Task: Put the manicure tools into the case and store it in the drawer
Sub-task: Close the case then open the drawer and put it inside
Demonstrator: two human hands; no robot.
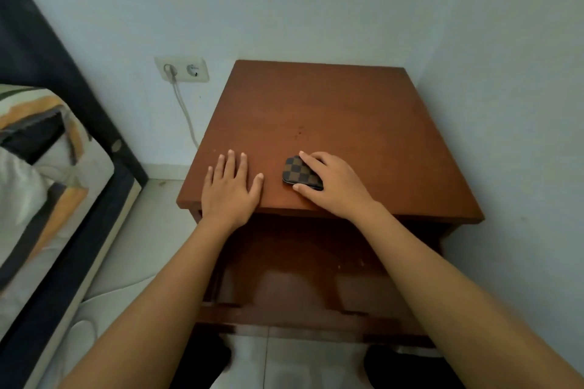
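A small closed case [297, 170] with a brown checkered cover lies on the wooden nightstand top [347, 110], near its front edge. My right hand [331, 183] rests on the case, index finger along its far edge and thumb against its near edge, gripping it. My left hand [230, 186] lies flat on the top to the left of the case, fingers spread and holding nothing. Below the top, the drawer [303, 290] is pulled out toward me, and its wooden inside shows nothing in it. No loose manicure tools are visible.
The nightstand stands in a corner, walls behind and to the right. A wall socket [181, 69] with a plugged white cable [186, 114] is at the back left. A bed with a dark frame [63, 167] runs along the left. My feet [407, 366] stand on the pale tiled floor.
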